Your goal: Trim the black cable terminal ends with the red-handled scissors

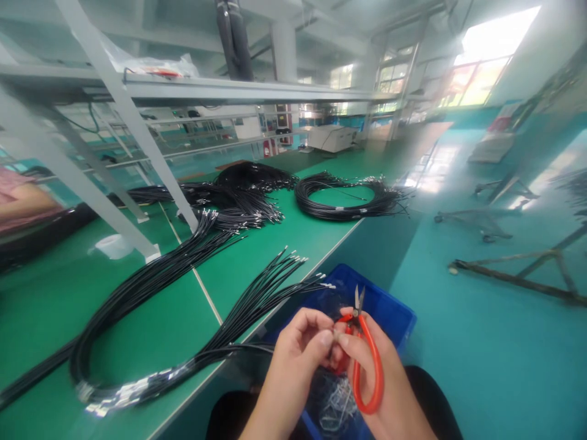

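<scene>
My right hand (389,382) is closed round a pair of orange-handled snips (367,357), whose small grey blades point up. My left hand (296,354) is closed in a pinch against the right hand's fingertips, on something small I cannot make out. Both hands hover over a blue plastic bin (389,308) that stands off the bench edge. A black cable (247,348) runs from the bench towards my left hand. A looped bundle of black cables (151,330) with metal tips lies on the green bench just left of my hands.
More black cable bundles (348,195) lie farther along the green bench (41,305). White slanted frame legs (132,128) and a shelf stand at the left. Another person's arm (27,205) shows at the far left. The teal floor (495,342) is on the right, with metal stands.
</scene>
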`<state>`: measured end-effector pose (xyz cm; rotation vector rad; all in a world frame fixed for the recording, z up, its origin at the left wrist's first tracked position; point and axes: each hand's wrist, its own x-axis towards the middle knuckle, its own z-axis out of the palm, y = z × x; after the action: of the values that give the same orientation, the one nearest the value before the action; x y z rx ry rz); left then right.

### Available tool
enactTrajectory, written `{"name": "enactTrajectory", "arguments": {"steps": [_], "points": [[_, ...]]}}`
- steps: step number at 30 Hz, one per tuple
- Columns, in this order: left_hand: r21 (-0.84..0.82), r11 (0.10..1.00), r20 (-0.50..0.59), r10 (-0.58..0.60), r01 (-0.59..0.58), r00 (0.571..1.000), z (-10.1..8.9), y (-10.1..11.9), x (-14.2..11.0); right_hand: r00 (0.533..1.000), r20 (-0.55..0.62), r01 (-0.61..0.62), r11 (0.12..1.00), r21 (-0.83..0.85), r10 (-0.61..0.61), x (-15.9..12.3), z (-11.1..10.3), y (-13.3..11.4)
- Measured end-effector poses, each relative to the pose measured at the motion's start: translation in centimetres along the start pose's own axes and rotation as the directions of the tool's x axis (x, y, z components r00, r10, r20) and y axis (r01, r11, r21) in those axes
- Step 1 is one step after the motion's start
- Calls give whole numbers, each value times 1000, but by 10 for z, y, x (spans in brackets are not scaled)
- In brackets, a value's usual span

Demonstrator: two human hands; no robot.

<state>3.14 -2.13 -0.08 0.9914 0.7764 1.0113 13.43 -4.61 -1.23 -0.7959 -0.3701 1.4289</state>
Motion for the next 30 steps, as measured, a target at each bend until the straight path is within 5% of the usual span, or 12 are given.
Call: {"name": "enactTrajectory", "arguments": {"steps": [3,6,8,12,15,17,19,22,30], "points": [[28,999,46,33,-34,998,-3,-2,1,1000,22,-7,1000,15,7,1,0,-2],[291,948,-40,146,-129,988,-9,0,0,999,20,-31,998,47,30,1,0,-3],[585,781,-67,316,-219,946,-12,2,-2,999,-8,-51,997,62,52,1,0,-4],[892,272,179,520,-361,835,-12,6,-5,997,-18,-68,995,73,70,1,2,-4],[936,129,200,569,-327,798,-14,7,-5,998,-8,-64,994,94,65,1,4,-4],[933,230,104,558,-275,823,-15,7,-6,998,-7,-67,993,101,68,0,5,-5],[865,429,41,454,-258,890,-16,8,-7,998,-7,-59,993,105,60,-1,6,-6],[702,673,75,255,-233,964,-14,6,-10,999,6,-39,993,110,39,-3,7,-6],[615,779,-10,158,-119,987,-14,1,-6,995,-58,73,994,-84,-78,2,7,-8]]}}
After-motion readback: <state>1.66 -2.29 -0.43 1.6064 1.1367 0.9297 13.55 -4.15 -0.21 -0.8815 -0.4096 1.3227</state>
